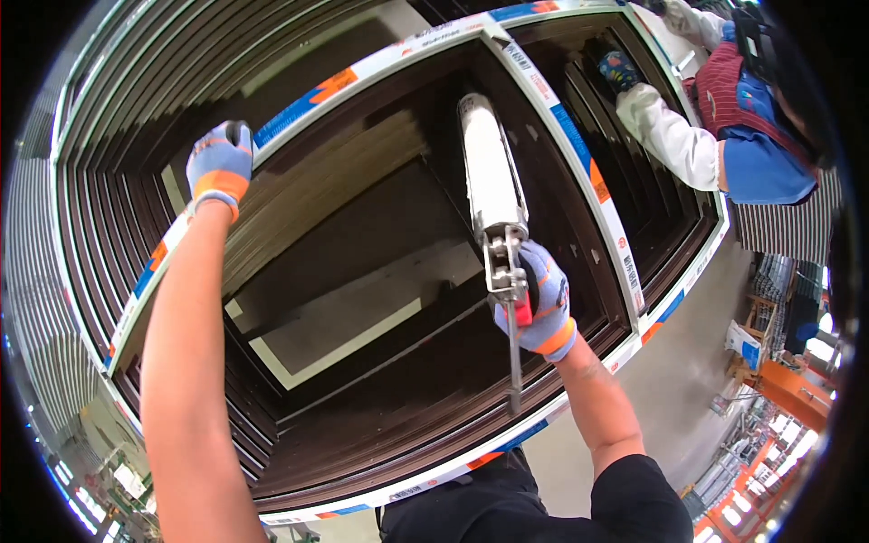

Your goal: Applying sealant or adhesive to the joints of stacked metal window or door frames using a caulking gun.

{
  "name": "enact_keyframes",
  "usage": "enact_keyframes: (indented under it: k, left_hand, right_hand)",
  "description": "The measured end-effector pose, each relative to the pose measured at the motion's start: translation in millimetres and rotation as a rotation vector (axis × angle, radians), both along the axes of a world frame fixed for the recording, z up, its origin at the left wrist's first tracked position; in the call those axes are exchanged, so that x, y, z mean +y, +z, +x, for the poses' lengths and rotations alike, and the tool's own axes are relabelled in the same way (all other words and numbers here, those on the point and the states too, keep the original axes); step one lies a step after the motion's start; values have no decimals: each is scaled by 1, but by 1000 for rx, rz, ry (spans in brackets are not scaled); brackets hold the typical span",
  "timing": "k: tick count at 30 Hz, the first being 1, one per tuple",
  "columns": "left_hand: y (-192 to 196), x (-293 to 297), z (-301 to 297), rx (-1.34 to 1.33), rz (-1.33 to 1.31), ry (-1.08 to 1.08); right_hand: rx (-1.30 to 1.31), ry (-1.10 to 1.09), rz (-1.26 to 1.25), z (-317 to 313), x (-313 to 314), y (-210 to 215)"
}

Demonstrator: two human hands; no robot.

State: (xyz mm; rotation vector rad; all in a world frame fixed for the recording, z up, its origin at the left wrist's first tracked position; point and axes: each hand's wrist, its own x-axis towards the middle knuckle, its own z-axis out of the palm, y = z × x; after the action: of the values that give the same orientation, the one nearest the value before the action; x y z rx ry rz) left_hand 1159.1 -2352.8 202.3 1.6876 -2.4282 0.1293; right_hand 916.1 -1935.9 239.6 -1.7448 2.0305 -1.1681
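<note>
1 white, tubular caulking gun (491,172)

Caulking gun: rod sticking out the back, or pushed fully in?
Sticking out: bare metal rod shows behind the handle end of the caulking gun, gripped in the right hand. Fill level: cannot tell.

Right hand (548,303) gripping caulking gun (491,172) over taped frame (312,100)! Left hand (220,167) on edge, co-worker (751,145) at right.
</note>
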Motion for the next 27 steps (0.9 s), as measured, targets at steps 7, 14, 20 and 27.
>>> enact_keyframes:
  k: [7, 14, 20, 27]
  left_hand:
    - [16, 14, -12, 1, 101, -15]
    - [9, 56, -23, -210, -149, 41]
    - [-36, 192, 26, -70, -51, -230]
    - [6, 388, 87, 528, 502, -204]
  right_hand:
    - [-827, -122, 127, 38, 80, 95]
    - [-1125, -255, 70, 97, 244, 162]
    - [-1218, -455, -161, 135, 348, 199]
    - [-1374, -570, -460, 142, 446, 166]
